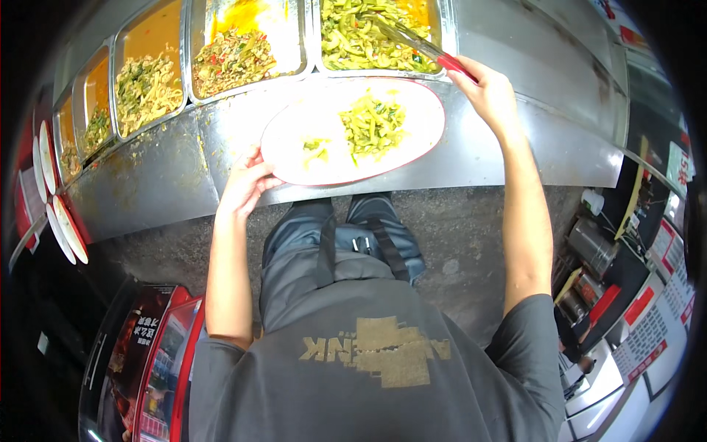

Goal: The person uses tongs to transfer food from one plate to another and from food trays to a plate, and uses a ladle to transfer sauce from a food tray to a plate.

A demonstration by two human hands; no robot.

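Observation:
My left hand (253, 179) grips the left end of a white oval plate (326, 121) with a red rim, at the edge of the steel counter. A pile of chopped green vegetable (375, 124) lies on the plate's right half, and a few small pieces lie further left. My right hand (486, 91) is closed on the red handle of metal tongs (411, 41). The tongs reach into a steel tray (381, 72) of the same sort of green food, beyond the plate. Their tips are among the food; whether they pinch any, I cannot tell.
More steel trays of cooked food (235, 61) run leftward along the counter (149, 177), which has spilled scraps on it. Several red-rimmed plates (67, 229) stand at the far left. Below them is a red-framed drinks fridge (165, 375). Metal canisters (591, 246) are at the right.

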